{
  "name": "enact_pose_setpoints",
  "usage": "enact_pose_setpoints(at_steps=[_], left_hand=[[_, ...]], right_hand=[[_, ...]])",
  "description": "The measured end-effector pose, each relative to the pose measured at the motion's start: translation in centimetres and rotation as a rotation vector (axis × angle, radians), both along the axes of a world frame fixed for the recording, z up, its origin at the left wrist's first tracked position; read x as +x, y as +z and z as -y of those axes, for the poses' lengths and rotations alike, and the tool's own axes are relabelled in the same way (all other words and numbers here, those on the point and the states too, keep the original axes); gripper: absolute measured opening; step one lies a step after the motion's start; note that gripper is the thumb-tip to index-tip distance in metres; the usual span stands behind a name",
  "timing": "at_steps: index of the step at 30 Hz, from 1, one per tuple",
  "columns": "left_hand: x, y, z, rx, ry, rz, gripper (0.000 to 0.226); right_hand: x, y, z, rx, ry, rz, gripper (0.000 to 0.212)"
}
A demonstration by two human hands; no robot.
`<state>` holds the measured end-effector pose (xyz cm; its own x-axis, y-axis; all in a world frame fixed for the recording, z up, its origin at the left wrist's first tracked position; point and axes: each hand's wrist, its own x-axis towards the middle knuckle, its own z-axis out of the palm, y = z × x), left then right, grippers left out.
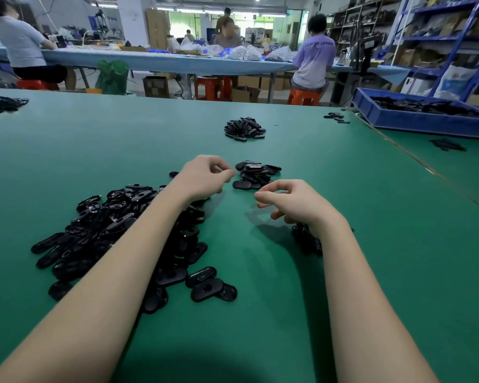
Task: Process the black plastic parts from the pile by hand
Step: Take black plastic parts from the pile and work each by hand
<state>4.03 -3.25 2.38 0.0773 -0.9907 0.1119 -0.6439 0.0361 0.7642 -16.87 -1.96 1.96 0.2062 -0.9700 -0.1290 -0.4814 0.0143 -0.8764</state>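
Note:
A big pile of black oval plastic parts (116, 233) lies on the green table at the left, under my left forearm. A smaller heap of the same parts (256, 175) sits just beyond my hands. My left hand (205, 176) hovers beside that heap, fingers loosely curled, thumb and forefinger close together with nothing visible between them. My right hand (291, 201) hangs over the table to the right, fingers loosely curled and empty. A little clump of black scraps (306, 241) lies partly hidden under my right wrist.
Another heap of black parts (245, 129) lies farther back in the middle, with more parts at the far left (3, 103). A blue bin of black parts (426, 117) stands at the back right. Seated people work at a long table behind.

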Motion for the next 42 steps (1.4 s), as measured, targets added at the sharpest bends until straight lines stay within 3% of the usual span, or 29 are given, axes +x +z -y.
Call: enact_pose_setpoints(at_steps=[4, 14, 21, 30, 42], left_hand=[[1.6, 0.7, -1.6, 0.0, -0.047, 0.095, 0.016], [2.9, -1.1, -1.8, 0.107, 0.057, 0.687, 0.029], [2.3, -1.5, -1.9, 0.049, 0.154, 0.629, 0.01], [0.9, -2.2, -1.2, 0.049, 0.303, 0.646, 0.036], [0.4, -2.2, -1.3, 0.036, 0.291, 0.608, 0.016]], right_hand=[[1.0, -0.3, 0.2, -0.032, 0.044, -0.07, 0.013], [1.8, -1.2, 0.5, -0.083, 0.125, -0.235, 0.011], [2.0, -1.3, 0.4, -0.094, 0.137, -0.272, 0.01], [1.9, -1.2, 0.3, -0.088, 0.145, -0.269, 0.011], [2.0, -1.4, 0.5, -0.081, 0.148, -0.262, 0.011]])
